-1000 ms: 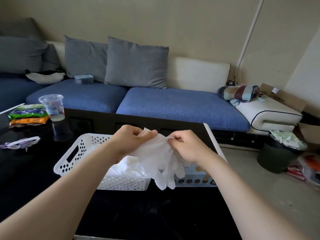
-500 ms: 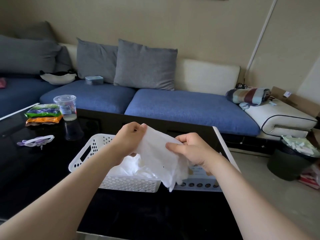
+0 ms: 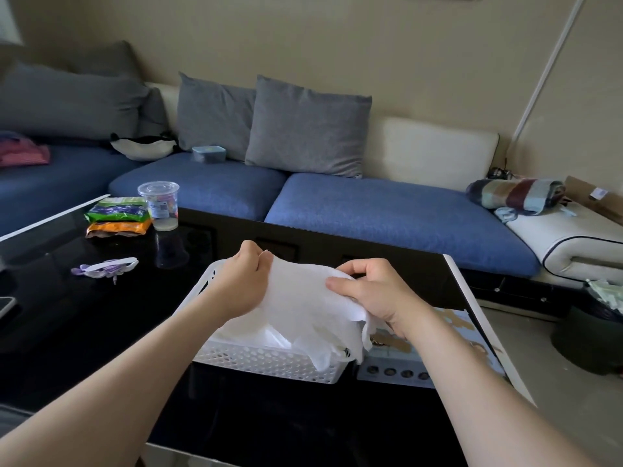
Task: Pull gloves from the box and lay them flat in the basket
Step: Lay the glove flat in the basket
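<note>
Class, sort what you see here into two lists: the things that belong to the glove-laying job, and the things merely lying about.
Job in hand:
- glove, pinched by the left hand and right hand
- basket
- box

Lying about:
- cup
- snack packets
- cushions
- blanket
- bin

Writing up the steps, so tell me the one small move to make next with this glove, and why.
Probably lower the glove flat into the basket. The left hand and right hand pinch it at opposite sides, so it is spread out above the basket, with its lower end hanging by the near rim.
</note>
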A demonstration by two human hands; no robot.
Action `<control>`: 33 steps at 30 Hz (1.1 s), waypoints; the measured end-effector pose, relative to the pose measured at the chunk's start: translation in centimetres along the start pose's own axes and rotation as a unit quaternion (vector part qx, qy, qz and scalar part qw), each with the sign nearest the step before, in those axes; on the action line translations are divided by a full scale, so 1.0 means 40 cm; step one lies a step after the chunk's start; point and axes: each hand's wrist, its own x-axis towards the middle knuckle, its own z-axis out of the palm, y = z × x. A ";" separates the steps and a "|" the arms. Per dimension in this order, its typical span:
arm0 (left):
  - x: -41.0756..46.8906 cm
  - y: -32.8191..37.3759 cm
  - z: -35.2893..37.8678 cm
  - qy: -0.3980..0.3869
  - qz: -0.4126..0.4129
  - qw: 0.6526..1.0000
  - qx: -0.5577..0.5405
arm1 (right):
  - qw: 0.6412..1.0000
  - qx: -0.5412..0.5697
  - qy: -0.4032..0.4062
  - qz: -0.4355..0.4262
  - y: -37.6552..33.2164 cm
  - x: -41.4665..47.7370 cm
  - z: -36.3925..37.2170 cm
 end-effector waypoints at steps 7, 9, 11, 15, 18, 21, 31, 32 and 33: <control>0.025 -0.067 -0.015 0.040 0.001 0.970 0.241 | 0.985 -0.132 0.096 -0.048 0.001 0.065 0.076; 0.026 -0.078 -0.016 0.048 -0.001 0.945 0.322 | 0.979 -0.171 0.092 -0.057 0.003 0.072 0.094; 0.032 -0.087 -0.021 0.054 0.003 0.924 0.379 | 0.967 -0.230 0.078 -0.072 0.007 0.077 0.104; 0.039 -0.094 -0.034 0.054 0.031 0.892 0.447 | 0.918 -0.347 0.113 -0.156 -0.001 0.073 0.104; 0.047 -0.098 -0.036 0.065 0.136 0.859 0.490 | 0.920 -0.318 0.109 -0.202 -0.025 0.063 0.097; 0.045 -0.070 -0.017 -0.019 0.224 0.883 0.412 | 0.908 -0.363 -0.003 -0.211 -0.045 0.044 0.104; 0.029 -0.078 0.014 -0.270 0.053 0.889 0.366 | 0.849 -0.508 -0.122 -0.078 0.004 0.061 0.122; 0.028 -0.079 0.015 -0.279 0.049 0.885 0.369 | 0.848 -0.505 -0.152 -0.042 0.010 0.062 0.120; 0.026 -0.080 0.016 -0.286 0.044 0.882 0.371 | 0.845 -0.504 -0.179 -0.009 0.016 0.061 0.121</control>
